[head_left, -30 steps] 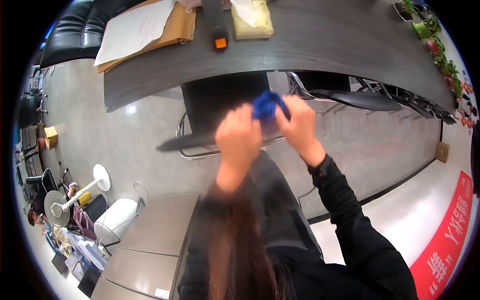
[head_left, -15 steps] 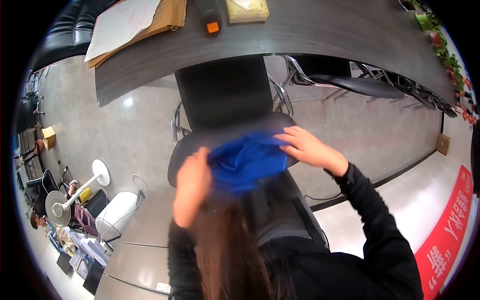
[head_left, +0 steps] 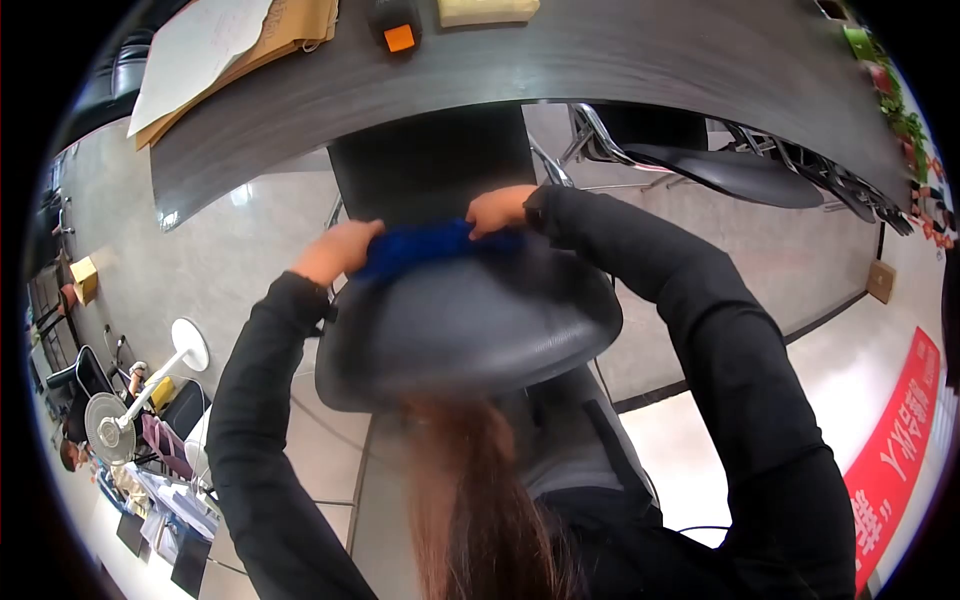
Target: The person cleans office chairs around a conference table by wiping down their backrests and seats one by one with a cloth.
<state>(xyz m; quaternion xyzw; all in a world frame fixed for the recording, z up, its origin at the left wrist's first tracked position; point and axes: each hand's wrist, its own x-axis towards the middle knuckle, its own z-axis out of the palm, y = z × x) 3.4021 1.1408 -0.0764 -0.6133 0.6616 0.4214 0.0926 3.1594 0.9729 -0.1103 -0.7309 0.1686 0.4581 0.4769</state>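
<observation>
A crumpled blue cloth lies across the back of a black chair seat, against the foot of the chair's backrest. My left hand is closed on the cloth's left end. Toward its right end, my right hand also grips it, knuckles up. Both arms reach forward over the seat. The cloth is dark and somewhat blurred, and its underside is hidden.
A grey desk stands beyond the chair, bearing papers and brown envelopes, a black object with an orange square and a tissue pack. Another black chair is at right, a white fan at left.
Both hands have moved forward with the blue cloth, from the front and middle of the seat to its rear edge. The cloth is now bunched narrower, and more of the seat shows.
</observation>
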